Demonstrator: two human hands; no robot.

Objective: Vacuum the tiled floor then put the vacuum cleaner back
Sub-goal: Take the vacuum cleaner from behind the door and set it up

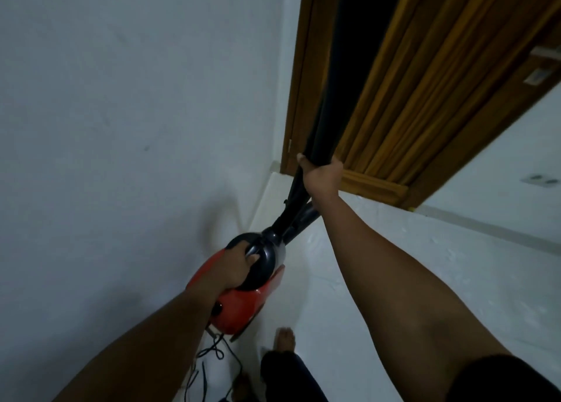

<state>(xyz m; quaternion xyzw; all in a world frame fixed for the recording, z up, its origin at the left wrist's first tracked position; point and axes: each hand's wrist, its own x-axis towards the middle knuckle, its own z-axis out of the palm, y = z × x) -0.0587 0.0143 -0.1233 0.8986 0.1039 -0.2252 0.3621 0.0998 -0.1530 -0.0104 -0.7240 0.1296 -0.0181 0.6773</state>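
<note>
The red vacuum cleaner hangs just above the tiled floor beside the white wall, left hand closed round its handle, its black tube running up, probably upright, through the closed right hand.
</note>
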